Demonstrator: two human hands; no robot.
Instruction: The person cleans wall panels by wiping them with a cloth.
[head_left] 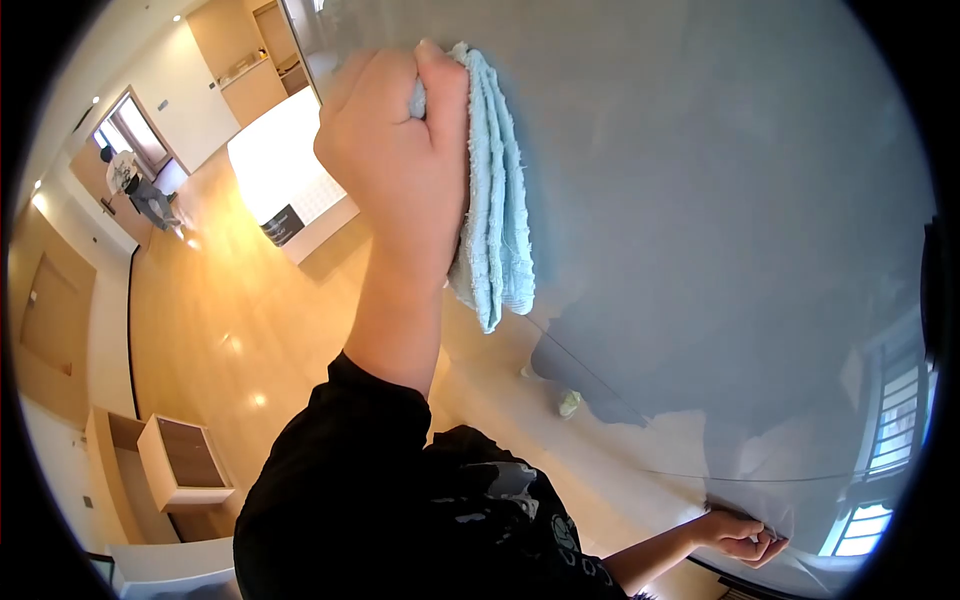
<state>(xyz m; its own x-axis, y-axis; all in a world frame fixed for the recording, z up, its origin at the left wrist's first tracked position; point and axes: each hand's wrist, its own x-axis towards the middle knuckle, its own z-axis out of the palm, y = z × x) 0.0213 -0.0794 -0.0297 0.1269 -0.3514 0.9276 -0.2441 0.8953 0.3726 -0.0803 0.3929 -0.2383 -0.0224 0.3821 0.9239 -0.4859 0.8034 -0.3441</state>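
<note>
My left hand is closed in a fist around a folded light blue cloth. The cloth hangs along the hand's right side, its layered edges showing, against a glossy grey panel. A bit of the cloth shows between thumb and forefinger. Low on the right, my right hand has its fingers curled in beside the panel's lower part. Whatever it grips, if anything, cannot be made out. My black sleeve and printed shirt fill the bottom middle.
Across the room a person stands by a doorway. A white bed-like block stands on the wooden floor. An open wooden box unit is at lower left. Bright barred windows appear at the right edge, seemingly reflected.
</note>
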